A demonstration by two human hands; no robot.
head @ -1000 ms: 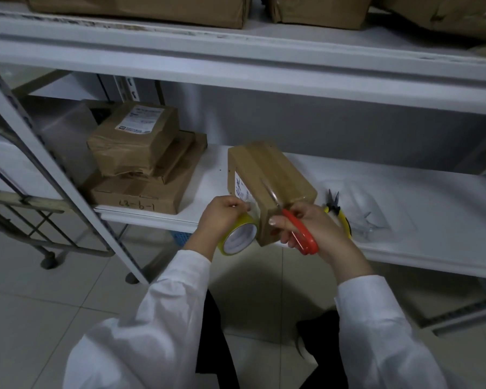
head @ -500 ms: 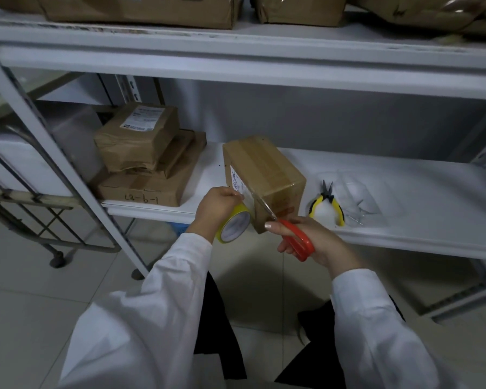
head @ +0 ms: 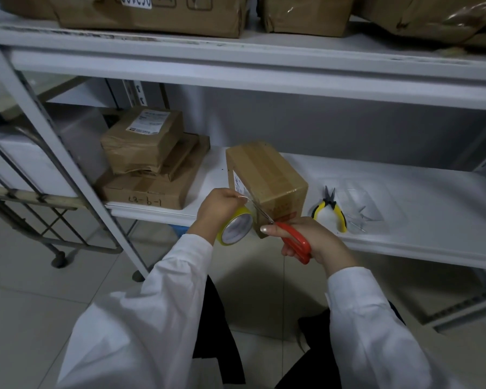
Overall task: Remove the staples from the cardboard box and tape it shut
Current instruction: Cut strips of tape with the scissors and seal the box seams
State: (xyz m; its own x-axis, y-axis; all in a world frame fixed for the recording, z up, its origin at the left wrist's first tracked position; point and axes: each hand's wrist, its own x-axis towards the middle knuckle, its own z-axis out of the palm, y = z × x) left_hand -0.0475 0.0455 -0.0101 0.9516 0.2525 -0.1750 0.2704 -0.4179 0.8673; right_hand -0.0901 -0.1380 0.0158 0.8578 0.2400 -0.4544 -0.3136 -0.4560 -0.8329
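The brown cardboard box [head: 267, 175] is stood at the front edge of the white metal shelf [head: 404, 192]. Left of the box, the yellow tape roll [head: 235, 228] is clasped in the grip of the left hand [head: 216, 209], its strip drawn taut. At the box's near corner, red-handled scissors [head: 295, 240] are gripped by the right hand [head: 317, 237], blades at the strip, presumably for cutting. Right of the box, yellow-and-black pliers [head: 330, 214] are laid aside.
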